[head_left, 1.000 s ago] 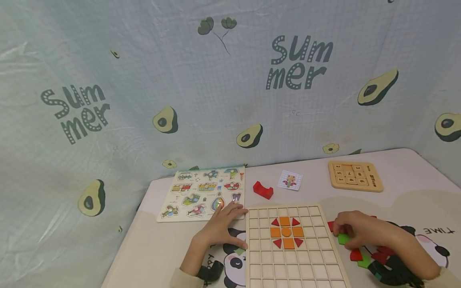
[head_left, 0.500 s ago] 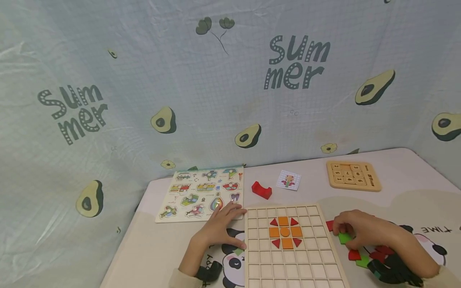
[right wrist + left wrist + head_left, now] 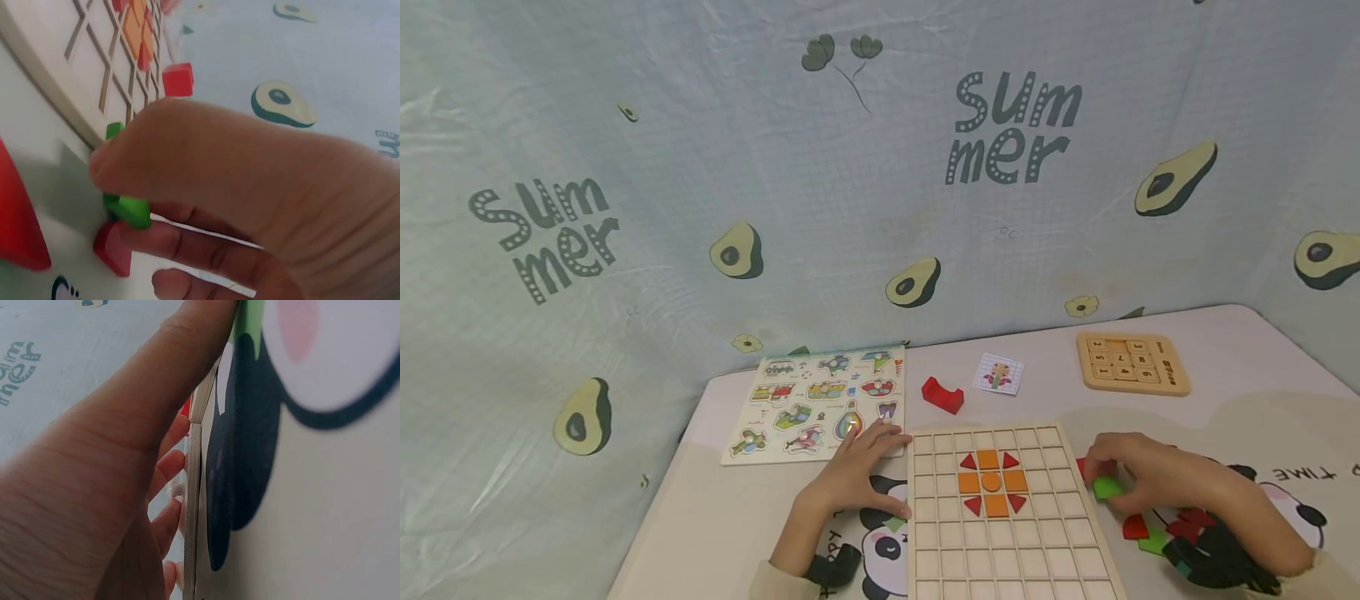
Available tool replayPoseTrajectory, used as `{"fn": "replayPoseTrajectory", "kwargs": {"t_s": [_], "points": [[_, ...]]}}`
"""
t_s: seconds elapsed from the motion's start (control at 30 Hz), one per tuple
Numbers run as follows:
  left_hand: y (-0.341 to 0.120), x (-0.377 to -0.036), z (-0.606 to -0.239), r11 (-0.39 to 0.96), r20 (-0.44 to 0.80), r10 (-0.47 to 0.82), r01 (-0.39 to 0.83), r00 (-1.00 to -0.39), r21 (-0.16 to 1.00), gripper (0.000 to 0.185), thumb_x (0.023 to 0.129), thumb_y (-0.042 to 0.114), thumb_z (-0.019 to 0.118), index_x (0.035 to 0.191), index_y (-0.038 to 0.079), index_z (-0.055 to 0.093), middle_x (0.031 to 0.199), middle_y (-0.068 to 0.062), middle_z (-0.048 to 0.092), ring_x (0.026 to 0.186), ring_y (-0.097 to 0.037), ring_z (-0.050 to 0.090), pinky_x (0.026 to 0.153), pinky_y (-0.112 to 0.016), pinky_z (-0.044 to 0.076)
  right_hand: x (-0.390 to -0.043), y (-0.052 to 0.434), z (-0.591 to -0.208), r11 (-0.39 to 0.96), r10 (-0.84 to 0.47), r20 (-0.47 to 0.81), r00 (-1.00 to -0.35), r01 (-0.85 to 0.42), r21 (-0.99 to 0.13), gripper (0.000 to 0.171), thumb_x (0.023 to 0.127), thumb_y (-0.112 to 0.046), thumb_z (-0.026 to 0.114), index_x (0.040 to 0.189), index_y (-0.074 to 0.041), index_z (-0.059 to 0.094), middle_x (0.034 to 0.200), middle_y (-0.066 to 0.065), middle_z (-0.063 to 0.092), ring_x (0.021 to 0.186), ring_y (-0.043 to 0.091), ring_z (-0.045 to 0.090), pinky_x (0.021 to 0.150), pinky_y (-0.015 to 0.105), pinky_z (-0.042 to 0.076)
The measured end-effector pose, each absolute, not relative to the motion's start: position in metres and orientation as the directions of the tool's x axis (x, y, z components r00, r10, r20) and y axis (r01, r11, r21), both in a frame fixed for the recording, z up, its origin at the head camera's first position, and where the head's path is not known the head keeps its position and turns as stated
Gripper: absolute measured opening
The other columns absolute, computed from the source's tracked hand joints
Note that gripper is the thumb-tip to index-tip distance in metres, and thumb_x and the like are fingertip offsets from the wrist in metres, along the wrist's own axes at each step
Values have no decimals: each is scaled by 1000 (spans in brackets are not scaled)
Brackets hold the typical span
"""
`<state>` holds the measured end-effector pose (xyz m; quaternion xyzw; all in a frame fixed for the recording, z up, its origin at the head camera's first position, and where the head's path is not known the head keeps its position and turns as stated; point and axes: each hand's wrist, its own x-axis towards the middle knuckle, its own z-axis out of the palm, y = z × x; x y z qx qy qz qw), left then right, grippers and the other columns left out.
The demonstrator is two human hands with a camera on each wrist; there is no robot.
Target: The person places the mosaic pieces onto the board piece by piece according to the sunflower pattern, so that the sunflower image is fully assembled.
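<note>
A wooden grid board (image 3: 940, 540) lies before me with orange squares (image 3: 996, 505), an orange disc (image 3: 992, 482) and red triangles (image 3: 973, 505) set in its upper cells. My left hand (image 3: 853, 477) rests at the board's left edge, fingers spread, thumb and fingertips right at the frame. Beside the right edge, my right hand (image 3: 1138, 471) pinches a green block (image 3: 132, 211) between thumb and fingers, which partly cover it. A red block (image 3: 114, 249) sits close under those fingers. More red (image 3: 1135, 527) and green blocks (image 3: 1153, 542) lie below the right hand.
A picture puzzle board (image 3: 820, 408) lies at the back left. Beyond the grid are a red notched block (image 3: 942, 396) and a small pattern card (image 3: 998, 374). A wooden number puzzle (image 3: 1133, 364) lies at the back right, before a printed curtain (image 3: 820, 167).
My right hand has shifted slightly left, closer to the board's edge, with the green block. The left hand keeps its place by the board. The head view has turned a little.
</note>
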<state>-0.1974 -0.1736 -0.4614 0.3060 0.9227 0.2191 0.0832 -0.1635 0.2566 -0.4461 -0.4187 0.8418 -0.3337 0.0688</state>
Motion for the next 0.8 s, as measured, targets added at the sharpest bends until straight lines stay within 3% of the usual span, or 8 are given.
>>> {"fn": "replayPoseTrajectory", "kwargs": {"t_s": [0.3,0.53,0.8], "points": [[-173,-198,-462,711,-11,605,534,-796,458,92,65,52,86,143,22,48,149,-3,39,148,-31,17,118,-61,7,-154,232,-439,349,-780,180,-599,-656,-669,22,82,-8,75,97,-20,64,92,-12,55,80,0,49,59,17,46],[-174,-199,-464,707,-6,612,544,-791,452,92,65,52,86,143,22,48,149,-3,39,148,-31,18,118,-62,7,-146,211,-439,317,-791,224,-569,-695,-645,22,82,-6,74,95,-22,64,96,-12,55,83,0,49,63,16,47],[-174,-198,-461,702,-5,610,536,-793,469,91,65,51,86,142,21,49,149,-3,39,148,-34,17,117,-63,7,-134,186,-445,401,-769,155,-620,-657,-638,15,86,-17,73,92,-29,66,101,-14,54,91,2,50,74,21,52]]}}
